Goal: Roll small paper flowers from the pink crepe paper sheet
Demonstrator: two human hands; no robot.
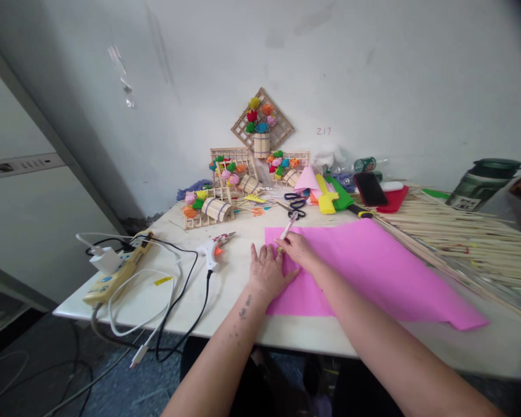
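Left hand (267, 271), splayed flat, should press pink paper (369, 272) firmly just beside the pen (289, 226) pinched in right hand (298, 248).

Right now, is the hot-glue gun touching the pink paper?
Apart: head view shows white tabletop between the hot-glue gun and the pink paper.

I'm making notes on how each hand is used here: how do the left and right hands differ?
Pose: the left hand lies palm down with its fingers spread, while the right hand is curled. State: the left hand grips nothing that shows, while the right hand holds a white pen. Place: the left hand straddles the left edge of the pink sheet, while the right hand is over the sheet. Both are bare.
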